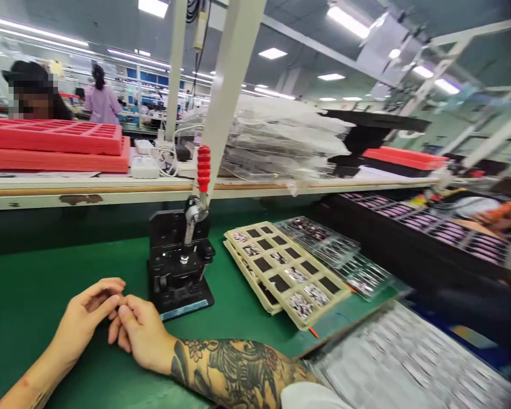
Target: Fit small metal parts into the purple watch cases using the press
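My left hand [87, 315] and my right hand [140, 335] rest together on the green mat [34, 295], fingertips meeting in a pinch over something too small to make out. Both sets of fingers are curled and closed. Just beyond them stands a black hand press [179, 267] with a red-handled lever [203, 168] upright. To the right of the press lie beige compartment trays [286, 272] holding small metallic parts.
Clear plastic trays [336, 253] of parts lie behind the beige ones. A tray of rows [409, 358] sits at the near right, black trays [434, 227] farther right. Red foam trays [55, 145] sit on a raised shelf. Other people work in the background.
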{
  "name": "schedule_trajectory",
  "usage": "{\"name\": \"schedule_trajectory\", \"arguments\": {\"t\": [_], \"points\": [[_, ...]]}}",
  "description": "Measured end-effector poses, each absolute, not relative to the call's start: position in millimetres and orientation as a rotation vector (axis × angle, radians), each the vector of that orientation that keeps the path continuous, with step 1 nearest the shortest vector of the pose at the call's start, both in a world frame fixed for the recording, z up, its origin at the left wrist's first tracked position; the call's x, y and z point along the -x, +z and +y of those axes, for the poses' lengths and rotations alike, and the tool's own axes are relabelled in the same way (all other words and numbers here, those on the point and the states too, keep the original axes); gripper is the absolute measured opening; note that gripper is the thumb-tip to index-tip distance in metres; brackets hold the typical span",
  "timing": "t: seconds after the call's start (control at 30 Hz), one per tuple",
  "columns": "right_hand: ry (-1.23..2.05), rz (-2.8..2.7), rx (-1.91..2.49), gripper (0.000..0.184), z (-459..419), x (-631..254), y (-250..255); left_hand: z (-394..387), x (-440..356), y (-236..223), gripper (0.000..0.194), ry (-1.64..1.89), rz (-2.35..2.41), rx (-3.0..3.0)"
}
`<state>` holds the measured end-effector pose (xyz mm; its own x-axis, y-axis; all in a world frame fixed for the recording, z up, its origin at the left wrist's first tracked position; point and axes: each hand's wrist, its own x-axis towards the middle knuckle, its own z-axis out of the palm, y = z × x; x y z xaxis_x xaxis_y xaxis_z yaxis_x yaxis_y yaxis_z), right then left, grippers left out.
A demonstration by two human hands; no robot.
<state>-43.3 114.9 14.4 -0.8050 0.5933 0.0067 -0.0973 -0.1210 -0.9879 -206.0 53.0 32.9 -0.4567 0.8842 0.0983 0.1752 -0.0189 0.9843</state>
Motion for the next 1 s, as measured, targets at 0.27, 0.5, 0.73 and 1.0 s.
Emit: {"name": "schedule_trajectory", "arguments": {"t": [0.27,0.5,0.73,1.0], "points": [[1.864,-1.599,0.547,0.045,105.7,40.6,32.2,52.0,203.1,41.2,0.03,1.539,1.482,-1.119],[1.897,-1.701,0.525,0.054,115.5,41.7,30.6,56.1,202.6,38.6,0.038,1.57,1.345,-1.115],[1.847,-1.764,0.569,0.053,116.8,39.8,22.1,61.3,219.6,43.4,0.045,1.643,1.497,-1.09],[1.594,-2.048,0.44,0.02,103.3,17.1,49.9,62.9,335.9,78.3,0.044,1.444,2.459,-0.893]]}}
